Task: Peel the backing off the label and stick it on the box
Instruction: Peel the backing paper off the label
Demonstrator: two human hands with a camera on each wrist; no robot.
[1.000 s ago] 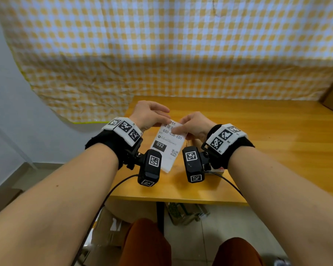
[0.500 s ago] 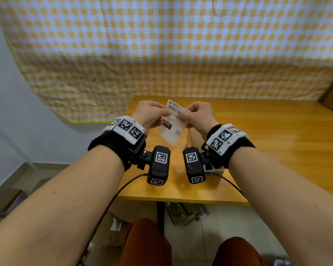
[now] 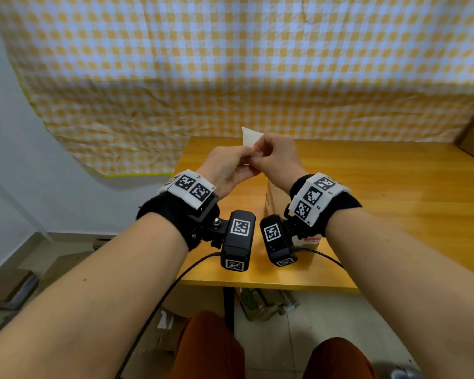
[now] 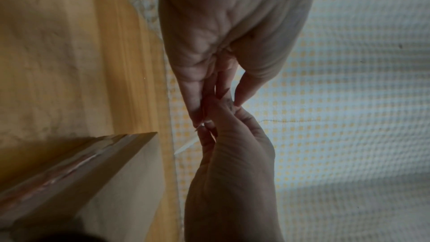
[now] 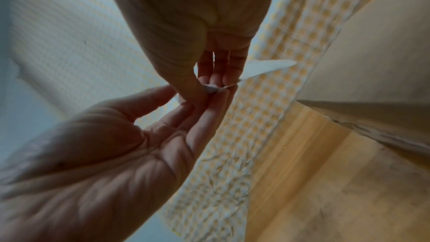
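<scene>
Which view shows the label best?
The right wrist view: the label shows edge-on past the fingers, a corner pinched between both hands. The head view shows only its top corner above the hands; the left wrist view shows barely a sliver.

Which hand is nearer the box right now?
Right. The right hand hangs over the box's far end; the left hand is off to the box's left over the table. Both pinch the label.

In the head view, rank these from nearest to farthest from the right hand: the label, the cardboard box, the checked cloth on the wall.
1. label: pinched by the right hand and the left hand, above the table.
2. cardboard box: on the table, just below the right wrist.
3. checked cloth: hanging on the wall behind the table.
</scene>
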